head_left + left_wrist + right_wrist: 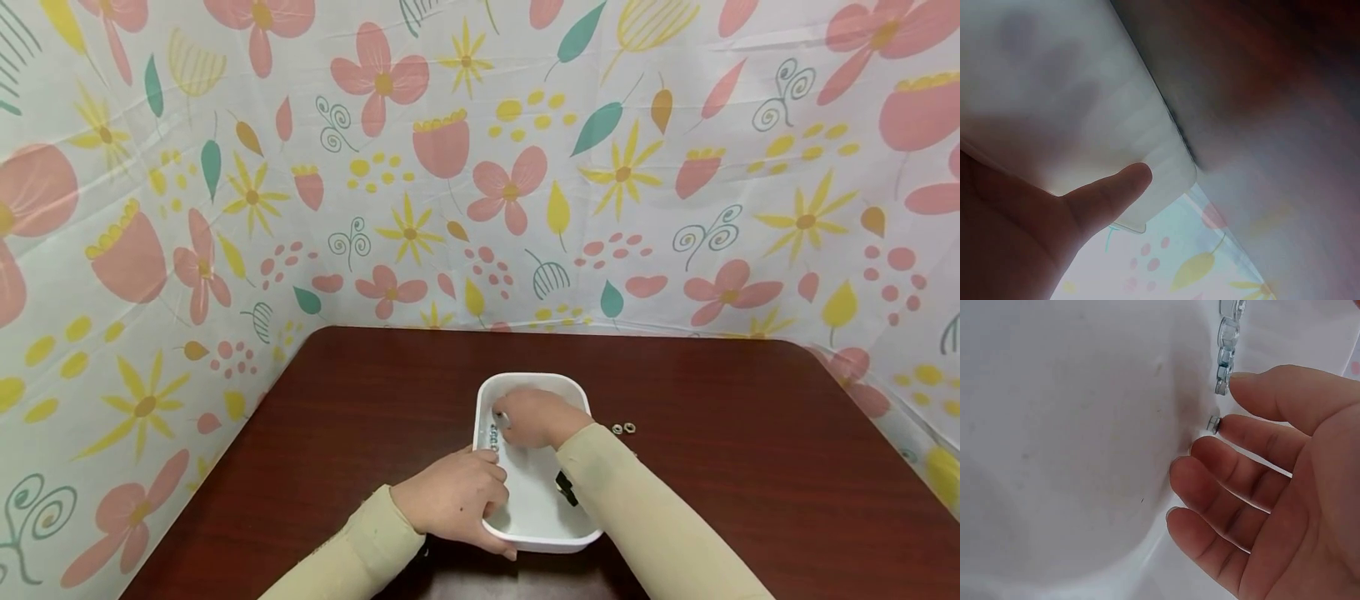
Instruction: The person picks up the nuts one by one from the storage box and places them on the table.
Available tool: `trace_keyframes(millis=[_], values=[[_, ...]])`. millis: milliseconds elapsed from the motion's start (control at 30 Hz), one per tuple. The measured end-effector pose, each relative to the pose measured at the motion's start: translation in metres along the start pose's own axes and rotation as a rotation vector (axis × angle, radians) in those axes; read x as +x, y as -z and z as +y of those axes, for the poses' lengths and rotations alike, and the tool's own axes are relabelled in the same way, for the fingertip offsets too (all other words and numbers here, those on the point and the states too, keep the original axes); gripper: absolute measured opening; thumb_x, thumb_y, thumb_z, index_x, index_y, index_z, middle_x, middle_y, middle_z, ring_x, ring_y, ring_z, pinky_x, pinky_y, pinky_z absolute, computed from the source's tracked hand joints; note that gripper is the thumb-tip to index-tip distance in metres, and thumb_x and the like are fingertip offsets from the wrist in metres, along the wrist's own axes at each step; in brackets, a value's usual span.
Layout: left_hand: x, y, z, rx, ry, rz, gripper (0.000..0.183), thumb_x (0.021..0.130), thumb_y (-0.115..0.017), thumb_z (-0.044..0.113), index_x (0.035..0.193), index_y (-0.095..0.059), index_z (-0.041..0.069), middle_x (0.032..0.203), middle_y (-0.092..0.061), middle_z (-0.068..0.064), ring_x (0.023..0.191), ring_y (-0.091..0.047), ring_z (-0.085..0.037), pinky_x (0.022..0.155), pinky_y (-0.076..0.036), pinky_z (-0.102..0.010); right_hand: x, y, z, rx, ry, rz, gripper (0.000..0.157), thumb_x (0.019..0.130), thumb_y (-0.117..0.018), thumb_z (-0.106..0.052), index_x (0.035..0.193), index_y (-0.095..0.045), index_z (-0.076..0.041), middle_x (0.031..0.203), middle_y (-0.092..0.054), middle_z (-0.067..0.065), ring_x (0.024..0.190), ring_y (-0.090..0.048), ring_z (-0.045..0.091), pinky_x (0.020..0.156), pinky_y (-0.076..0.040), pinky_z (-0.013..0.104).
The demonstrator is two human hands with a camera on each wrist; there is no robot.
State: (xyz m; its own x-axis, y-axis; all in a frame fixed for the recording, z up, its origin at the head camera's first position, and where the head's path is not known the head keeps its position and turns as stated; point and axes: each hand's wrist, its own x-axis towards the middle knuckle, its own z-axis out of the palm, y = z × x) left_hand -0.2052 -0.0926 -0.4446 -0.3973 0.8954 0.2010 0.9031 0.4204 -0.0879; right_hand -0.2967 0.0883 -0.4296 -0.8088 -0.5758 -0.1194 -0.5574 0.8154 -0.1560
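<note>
A white rectangular tray [536, 500] sits on the table. My left hand [459, 498] grips its near left side, fingers over the rim and thumb [1113, 194] against the outer wall. Inside the tray, my right hand [534, 417] reaches to the far left wall. Along that wall runs a row of small metal nuts [1227, 347], also seen in the head view as shiny nuts [493, 437]. A single nut [1212, 424] lies apart from the row, with my right index fingertip [1230, 425] right at it. The right thumb [1260, 390] stands apart, beside the row's end.
Two more nuts [624, 428] lie on the dark wood table [397, 400], just right of the tray. A black piece [566, 487] shows at the right sleeve, over the tray. A flower-patterned cloth [480, 167] hangs behind the table and along its left side.
</note>
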Motion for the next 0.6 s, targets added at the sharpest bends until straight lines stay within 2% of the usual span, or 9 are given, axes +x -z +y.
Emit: trace_keyframes(millis=[233, 400, 600], values=[[-0.0002, 0.0005, 0.0009, 0.003, -0.005, 0.000, 0.060, 0.069, -0.076, 0.074, 0.054, -0.040, 0.028, 0.061, -0.032, 0.019, 0.070, -0.038, -0.004, 0.070, -0.036, -0.021, -0.0018, -0.0012, -0.0007, 0.062, -0.046, 0.011, 0.009, 0.092, -0.067, -0.011, 0.092, -0.069, -0.020, 0.079, -0.058, -0.007, 0.071, -0.053, 0.015, 0.067, -0.046, 0.034], [0.0002, 0.0009, 0.0005, -0.005, -0.007, -0.003, 0.060, 0.069, -0.076, 0.074, 0.054, -0.040, 0.027, 0.061, -0.032, 0.018, 0.070, -0.037, -0.003, 0.070, -0.035, -0.021, -0.0037, -0.0009, -0.0015, 0.093, -0.066, 0.015, 0.011, 0.091, -0.068, -0.008, 0.086, -0.065, -0.017, 0.076, -0.058, -0.007, 0.068, -0.053, 0.014, 0.062, -0.046, 0.032], [0.0000, 0.0009, -0.0004, -0.008, -0.008, -0.003, 0.060, 0.070, -0.076, 0.073, 0.054, -0.041, 0.028, 0.061, -0.033, 0.019, 0.071, -0.037, -0.003, 0.070, -0.035, -0.020, -0.0041, -0.0003, -0.0015, 0.067, -0.056, 0.018, 0.019, 0.087, -0.068, -0.004, 0.076, -0.060, -0.017, 0.069, -0.056, -0.004, 0.064, -0.052, 0.015, 0.059, -0.045, 0.032]])
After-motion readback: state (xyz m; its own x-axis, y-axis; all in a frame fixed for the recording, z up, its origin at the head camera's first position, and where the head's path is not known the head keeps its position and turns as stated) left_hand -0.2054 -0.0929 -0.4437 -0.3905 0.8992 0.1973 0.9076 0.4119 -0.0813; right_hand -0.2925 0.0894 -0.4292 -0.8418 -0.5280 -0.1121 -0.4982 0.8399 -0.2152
